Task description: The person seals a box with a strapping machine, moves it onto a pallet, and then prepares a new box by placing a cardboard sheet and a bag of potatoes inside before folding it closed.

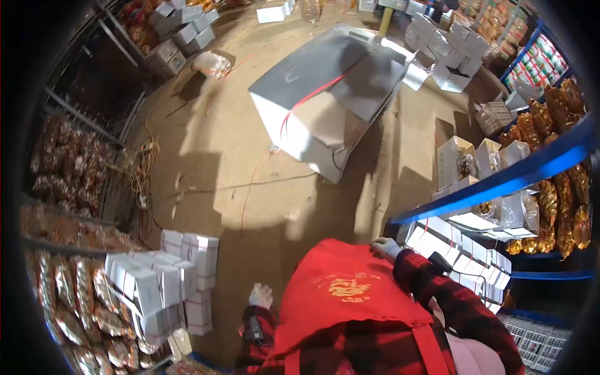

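Observation:
My left hand hangs beside the red apron, its gloved fingers apart and nothing in it. On the other side, my right hand is at the apron's upper right edge, close to the end of a blue rail. Its fingers look bent, and whether they hold the cloth cannot be made out. Both sleeves are red and black checked. Strapped white boxes stand just right of my right hand.
A large grey-topped box with a red strap stands ahead on the floor. Stacked white boxes and racks of wrapped goods are at the left. Open boxes and a white crate stand at the right. Cords lie on the floor.

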Available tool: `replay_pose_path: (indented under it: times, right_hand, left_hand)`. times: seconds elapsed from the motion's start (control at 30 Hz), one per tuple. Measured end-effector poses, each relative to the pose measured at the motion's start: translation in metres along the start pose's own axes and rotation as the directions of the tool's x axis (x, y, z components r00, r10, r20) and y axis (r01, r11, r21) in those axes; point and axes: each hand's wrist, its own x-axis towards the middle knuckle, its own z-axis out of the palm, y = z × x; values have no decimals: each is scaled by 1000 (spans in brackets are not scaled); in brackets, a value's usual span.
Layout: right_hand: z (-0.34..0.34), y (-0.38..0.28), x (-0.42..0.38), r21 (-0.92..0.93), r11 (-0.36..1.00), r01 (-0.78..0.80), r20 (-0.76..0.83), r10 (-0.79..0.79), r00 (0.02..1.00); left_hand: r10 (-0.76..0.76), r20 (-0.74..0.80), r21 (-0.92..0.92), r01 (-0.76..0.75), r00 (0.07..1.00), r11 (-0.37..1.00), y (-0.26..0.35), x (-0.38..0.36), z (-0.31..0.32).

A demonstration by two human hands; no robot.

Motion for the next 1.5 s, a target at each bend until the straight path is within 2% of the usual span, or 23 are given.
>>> replay_pose_path:
  times: [0.03, 0.07, 0.1, 0.2, 0.33, 0.43, 0.5, 0.57, 0.67, 0.77, 0.87, 0.93, 1.0, 1.07, 1.1, 1.17, 1.2, 1.23, 1.3, 1.33, 1.4, 1.47, 1.5]
  right_hand:
    - [-9, -15, 11, 69, 998, 1, -58, 3, 998]
    - [-18, -26, 21, 137, 991, -1, -115, 17, 993]
    - [-29, -36, 34, 202, 979, 0, -170, 35, 985]
    - [-58, -92, 79, 330, 933, 145, -316, -36, 948]
    - [-74, -188, 154, 262, 948, 181, -424, -56, 904]
    - [-76, -250, 216, 213, 958, 194, -479, -71, 875]
    - [-79, -289, 244, 93, 965, 244, -579, -147, 802]
    - [-91, -332, 259, 128, 977, 171, -533, -77, 843]
    - [-120, -322, 309, 57, 989, 135, -411, -100, 906]
    - [-140, -319, 302, -27, 998, 58, -147, -61, 987]
    - [-162, -306, 292, -38, 986, -164, 276, 168, 946]
    - [-167, -313, 286, 66, 982, -179, 301, 151, 941]
    - [-189, -336, 275, 121, 987, -106, 275, 69, 959]
    - [-226, -334, 281, 189, 980, -63, 283, 8, 959]
    - [-255, -326, 287, 118, 993, -30, 272, -3, 962]
    - [-323, -317, 281, 116, 991, 72, 70, -81, 994]
    - [-352, -293, 286, 166, 978, 130, -43, -124, 991]
    - [-384, -278, 290, 70, 994, 82, -182, -68, 981]
    - [-444, -261, 275, 64, 997, -34, -401, 57, 914]
    - [-467, -251, 266, 76, 992, -98, -491, 123, 862]
    - [-503, -229, 251, 147, 981, -126, -531, 186, 827]
    - [-520, -190, 250, 245, 961, -131, -525, 245, 815]
    - [-524, -179, 245, 311, 940, -143, -506, 291, 812]
  left_hand:
    - [17, 164, 5, -18, 986, 1000, 30, 44, 21]
    - [95, 85, 20, -97, 992, 995, 73, 27, 93]
    - [68, 67, 169, -78, 995, 983, 119, 6, 161]
    - [53, 359, 473, -230, 932, 851, 196, 65, 290]
    - [199, 522, 436, -461, 829, 773, 247, 180, 444]
    - [41, 279, 448, -168, 959, 878, 265, 170, 532]
    - [-37, 403, 300, -94, 914, 949, 252, 196, 548]
    - [-108, 378, 205, 30, 920, 978, 239, 207, 552]
    - [328, 226, 734, -382, 917, 561, 237, 172, 573]
    - [367, 389, 422, -518, 845, 744, 259, 115, 595]
    - [273, 516, 793, -573, 812, 204, 302, 108, 634]
    - [423, 809, 467, -883, 408, -43, 322, 120, 673]
    - [245, 737, 673, -718, 630, -178, 337, 179, 693]
    - [207, 594, 787, -508, 777, -350, 345, 143, 760]
    - [126, 580, 807, -547, 805, -223, 341, 217, 742]
    - [-35, 591, 741, -559, 806, -373, 354, 226, 763]
    - [-82, 558, 798, -561, 826, -220, 355, 168, 792]
    - [92, 699, 701, -655, 709, -283, 350, 215, 766]
    - [72, 634, 712, -544, 770, -443, 356, 237, 760]
    - [69, 642, 715, -564, 763, -413, 356, 238, 762]
    - [13, 566, 750, -508, 824, -422, 361, 244, 767]
    - [58, 671, 580, -476, 739, -661, 377, 322, 725]
    - [115, 535, 553, -245, 837, -796, 373, 289, 749]
